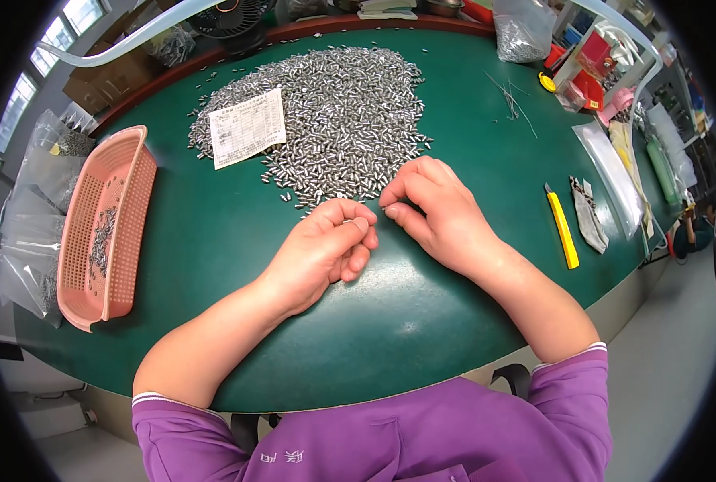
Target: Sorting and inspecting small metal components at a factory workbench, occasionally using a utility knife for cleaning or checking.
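Observation:
A broad pile of small silver metal pins (350, 112) covers the far middle of the green table (213, 241). At its near edge my left hand (322, 253) is closed, palm turned inward, the thumb pressed against the curled index finger; whatever lies inside is hidden. Just to its right, my right hand (442, 209) pinches with thumb and index fingertip beside the pile's lower edge. A tiny dark speck shows at that pinch, too small to name. The two hands are close but apart. A printed paper slip (248, 128) rests on the pile's left side.
On the left stands a pink plastic basket (137, 217) holding some pins, beside clear bags (32, 249). A yellow utility knife (563, 229), a patterned cloth piece (588, 215) and thin wires (514, 104) lie at the right. A bag of parts (523, 36) and a fan (233, 20) stand behind.

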`<state>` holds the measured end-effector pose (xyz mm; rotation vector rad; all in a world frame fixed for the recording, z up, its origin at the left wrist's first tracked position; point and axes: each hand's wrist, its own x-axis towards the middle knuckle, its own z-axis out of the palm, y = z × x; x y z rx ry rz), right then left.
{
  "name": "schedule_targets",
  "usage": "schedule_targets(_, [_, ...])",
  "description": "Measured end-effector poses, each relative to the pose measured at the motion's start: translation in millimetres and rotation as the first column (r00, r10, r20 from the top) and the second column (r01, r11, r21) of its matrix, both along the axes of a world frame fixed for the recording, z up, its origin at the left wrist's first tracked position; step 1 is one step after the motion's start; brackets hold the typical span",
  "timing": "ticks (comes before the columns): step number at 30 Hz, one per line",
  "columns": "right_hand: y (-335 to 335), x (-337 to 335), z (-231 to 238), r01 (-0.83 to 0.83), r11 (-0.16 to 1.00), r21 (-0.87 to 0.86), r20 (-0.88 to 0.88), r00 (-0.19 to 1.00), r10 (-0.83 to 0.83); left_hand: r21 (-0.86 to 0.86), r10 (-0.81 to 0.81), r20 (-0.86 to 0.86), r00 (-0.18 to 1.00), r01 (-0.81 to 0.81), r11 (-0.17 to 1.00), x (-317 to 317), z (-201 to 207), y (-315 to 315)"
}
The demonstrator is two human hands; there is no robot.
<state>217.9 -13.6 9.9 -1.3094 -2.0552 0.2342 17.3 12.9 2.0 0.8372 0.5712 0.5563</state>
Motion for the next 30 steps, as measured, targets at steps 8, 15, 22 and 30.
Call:
schedule_targets(8, [-3, -4, 7, -0.184, 0.981, 0.065, -0.121, 0.974, 0.19, 0.075, -0.022, -0.055, 0.998, 0.027, 0.997, 1, 0, -2])
schedule_targets(15, [4, 5, -3, 0.035, 0.999, 0.041, -0.046, 0.998, -0.033, 0.048, -0.018, -0.004, 1.0, 0.019, 0.999, 1, 0, -2])
schedule_targets(22, [3, 7, -6, 0.047, 0.999, -0.025, 0.025, 0.999, -0.046, 0.04, -0.024, 0.019, 1.0, 0.023, 0.999, 0, -1, 0])
schedule_targets(30, [2, 9, -4, 0.09, 0.99, -0.112, 0.067, 0.994, -0.083, 0.006, 0.011, 0.022, 1.0, -0.011, 1.0, 0, 1, -1])
